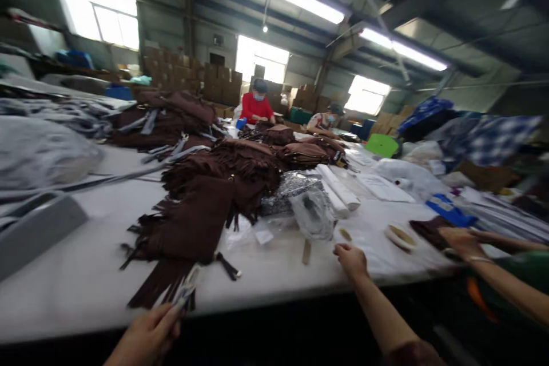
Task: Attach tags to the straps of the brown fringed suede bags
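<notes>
My left hand [148,336] is closed around a pale, slim tool [187,287], blurred, at the lower left. Its tip lies over the fringe of a dark brown bag [189,220] lying flat on the white table [257,291]. A short dark strap with a metal end [228,266] is just right of the tool. At the table's front edge, my right hand [352,262] has its fingers pressed together beside a small tape roll [343,234]; anything between them is too small to tell. A flat tan strip [306,251] lies to its left.
Brown fringed bags [167,117] are piled behind, beside clear plastic packaging [311,211] and white rolls [338,189]. Another person's hands [465,243] touch brown material at the right, near a larger tape roll [401,237]. A grey bin [43,229] stands left. Two people sit across the table.
</notes>
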